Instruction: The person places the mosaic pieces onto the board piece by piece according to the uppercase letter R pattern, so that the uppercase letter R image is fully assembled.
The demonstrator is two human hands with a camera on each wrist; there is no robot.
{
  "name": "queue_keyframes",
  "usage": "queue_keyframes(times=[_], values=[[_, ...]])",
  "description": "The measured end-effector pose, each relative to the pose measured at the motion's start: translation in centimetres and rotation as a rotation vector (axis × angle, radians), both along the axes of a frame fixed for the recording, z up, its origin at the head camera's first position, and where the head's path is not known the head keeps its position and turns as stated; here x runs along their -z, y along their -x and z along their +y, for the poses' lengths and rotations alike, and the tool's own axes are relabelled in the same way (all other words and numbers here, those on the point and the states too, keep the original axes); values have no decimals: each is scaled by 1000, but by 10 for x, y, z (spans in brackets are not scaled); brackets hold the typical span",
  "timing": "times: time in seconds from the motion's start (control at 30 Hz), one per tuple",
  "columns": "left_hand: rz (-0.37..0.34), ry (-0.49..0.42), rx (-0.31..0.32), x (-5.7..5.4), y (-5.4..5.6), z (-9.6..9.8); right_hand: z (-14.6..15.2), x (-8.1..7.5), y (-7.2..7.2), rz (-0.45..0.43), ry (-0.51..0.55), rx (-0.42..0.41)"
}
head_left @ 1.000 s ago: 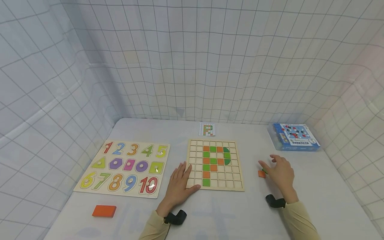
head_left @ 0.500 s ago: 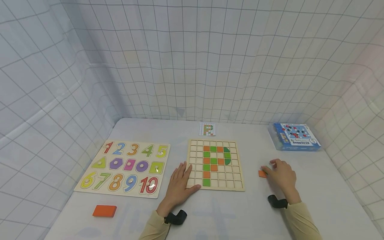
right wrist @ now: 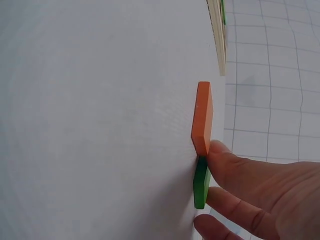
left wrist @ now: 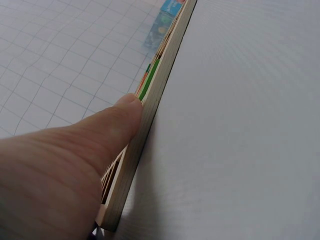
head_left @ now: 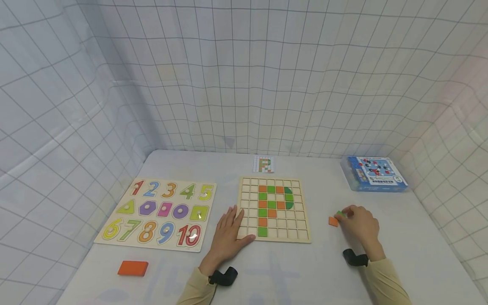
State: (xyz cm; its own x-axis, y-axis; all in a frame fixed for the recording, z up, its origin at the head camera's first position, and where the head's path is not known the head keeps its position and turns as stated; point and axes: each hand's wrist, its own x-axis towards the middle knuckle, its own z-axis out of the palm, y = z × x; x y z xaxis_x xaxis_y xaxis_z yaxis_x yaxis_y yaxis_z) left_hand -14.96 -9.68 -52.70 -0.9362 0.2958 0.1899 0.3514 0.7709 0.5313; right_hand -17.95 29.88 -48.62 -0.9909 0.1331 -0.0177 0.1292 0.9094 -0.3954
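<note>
A wooden grid board (head_left: 299, 224) bears green and orange tiles in the shape of a letter P. My left hand (head_left: 227, 239) rests on its near left corner, fingers outstretched, and the thumb lies along the front edge in the left wrist view. To the right of the board, my right hand (head_left: 360, 226) pinches a green tile (right wrist: 201, 185) between thumb and finger, low over the table. Beside it an orange tile (right wrist: 202, 117) lies flat, its end close to the green one. The ring and little fingers of the right hand are mostly hidden.
A number-and-shape puzzle board (head_left: 155, 200) lies at the left, with an orange block (head_left: 132, 268) in front of it. A small pattern card (head_left: 263, 164) sits behind the grid board. At the back right stands a blue box (head_left: 377, 178). White gridded cloth surrounds the table.
My right hand has lowered its fingers onto the green tile and drawn slightly right and toward me, bringing the tile's top into sight. The left hand has stayed put.
</note>
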Motion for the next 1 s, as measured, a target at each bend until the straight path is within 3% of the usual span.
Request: queue_keyframes(times=[0.73,1.0], values=[[-14,6,-1,1,0,1,-3,-4,-1,-5,106,18],[-2,0,2,-1,0,0,-12,-1,0,104,139,13]])
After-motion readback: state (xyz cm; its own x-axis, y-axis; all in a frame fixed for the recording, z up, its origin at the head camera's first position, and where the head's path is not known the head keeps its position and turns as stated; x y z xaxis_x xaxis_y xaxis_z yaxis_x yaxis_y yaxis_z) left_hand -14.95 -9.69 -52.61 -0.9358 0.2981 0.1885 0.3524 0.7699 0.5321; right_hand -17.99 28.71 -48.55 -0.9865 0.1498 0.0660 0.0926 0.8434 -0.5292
